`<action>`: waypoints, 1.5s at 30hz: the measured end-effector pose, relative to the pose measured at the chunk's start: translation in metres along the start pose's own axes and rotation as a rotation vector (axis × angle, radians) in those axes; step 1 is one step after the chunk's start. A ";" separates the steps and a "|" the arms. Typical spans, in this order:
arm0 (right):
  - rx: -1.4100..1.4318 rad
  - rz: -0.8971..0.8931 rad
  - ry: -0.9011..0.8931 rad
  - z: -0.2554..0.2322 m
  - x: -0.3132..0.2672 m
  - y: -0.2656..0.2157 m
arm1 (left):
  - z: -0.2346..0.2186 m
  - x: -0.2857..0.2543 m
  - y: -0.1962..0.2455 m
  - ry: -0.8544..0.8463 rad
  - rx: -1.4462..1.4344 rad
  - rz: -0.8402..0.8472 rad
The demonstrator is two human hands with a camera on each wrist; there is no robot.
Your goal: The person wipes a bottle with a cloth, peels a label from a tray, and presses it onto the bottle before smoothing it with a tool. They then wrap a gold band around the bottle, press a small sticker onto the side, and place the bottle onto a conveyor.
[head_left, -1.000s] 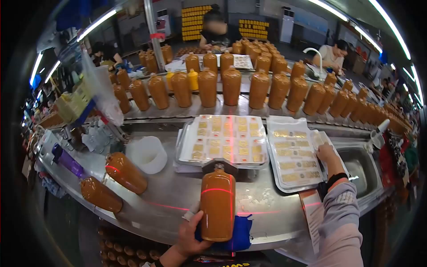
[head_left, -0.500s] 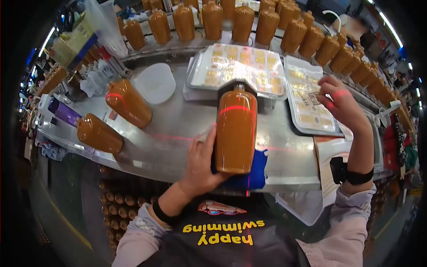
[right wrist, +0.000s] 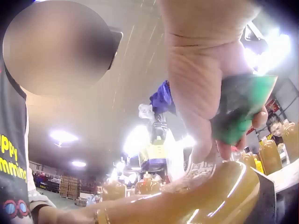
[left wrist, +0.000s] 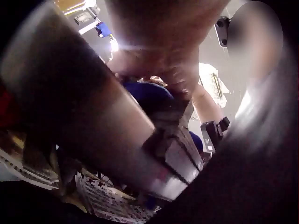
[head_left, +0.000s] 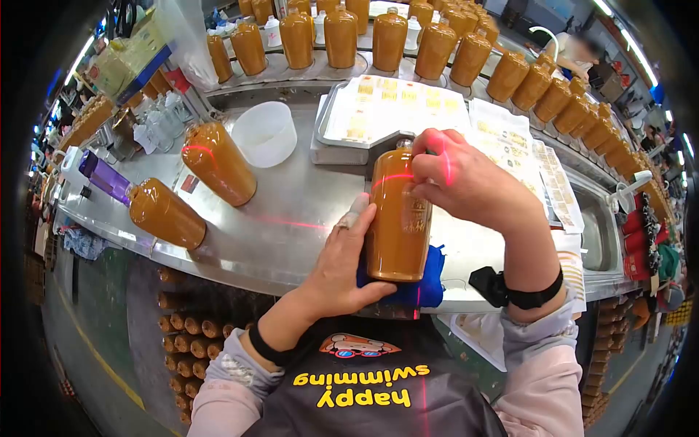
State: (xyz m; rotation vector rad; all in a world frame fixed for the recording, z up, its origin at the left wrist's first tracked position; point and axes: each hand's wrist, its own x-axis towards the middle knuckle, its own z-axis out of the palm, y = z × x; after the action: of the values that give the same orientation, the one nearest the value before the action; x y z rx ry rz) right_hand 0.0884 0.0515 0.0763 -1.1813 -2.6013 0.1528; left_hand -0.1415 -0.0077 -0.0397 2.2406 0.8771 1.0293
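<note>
A glossy brown bottle (head_left: 389, 240) lies with its neck in a dark angular holder and its base by a blue cloth (head_left: 435, 273). My left hand (head_left: 331, 273) grips its left side, thumb at the base. On its right side is a patterned decal (head_left: 416, 217). My right hand (head_left: 477, 182), fingers bent, touches the bottle above the decal. In the right wrist view, my right hand (right wrist: 201, 84) holds a dark green piece (right wrist: 240, 109) over the bottle (right wrist: 224, 196), where clear film (right wrist: 198, 173) shows by the fingertips. The left wrist view is dark and blurred.
Decal sheets lie on a tray (head_left: 328, 120) and to its right (head_left: 542, 156). Two brown bottles (head_left: 218, 164) (head_left: 166, 213), a white tub (head_left: 266, 135) and a purple bottle (head_left: 105, 177) are at left. More bottles (head_left: 389, 40) line the back; a sink (head_left: 597, 233) is at right.
My right hand has moved from the decal sheets to the bottle, bringing a decal that now shows on its side. My left hand stays on the bottle. The head view has tilted down.
</note>
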 end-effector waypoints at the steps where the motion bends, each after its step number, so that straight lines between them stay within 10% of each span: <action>1: 0.005 0.008 0.019 0.002 0.001 0.002 | 0.000 0.004 -0.006 -0.004 -0.142 -0.043; 4: 0.040 0.020 0.047 0.006 0.001 0.002 | 0.004 0.029 -0.016 0.084 -0.587 -0.245; 8: 0.060 0.064 0.145 0.010 -0.003 -0.001 | 0.013 0.066 -0.012 0.103 -0.422 -0.353; 12: 0.100 0.167 0.571 0.030 -0.024 -0.013 | 0.014 0.069 -0.017 0.109 -0.610 -0.380; 38: 0.306 0.270 0.534 0.087 -0.055 -0.035 | 0.019 0.068 -0.014 0.129 -0.607 -0.364; 45: 0.343 0.251 0.556 0.093 -0.060 -0.031 | 0.018 0.065 -0.015 0.108 -0.999 -0.383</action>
State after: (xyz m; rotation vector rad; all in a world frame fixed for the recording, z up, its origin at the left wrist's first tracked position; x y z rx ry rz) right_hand 0.0764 -0.0129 -0.0184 -1.2068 -1.8602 0.2649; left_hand -0.0994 0.0464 -0.0305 1.1461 0.5900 1.0723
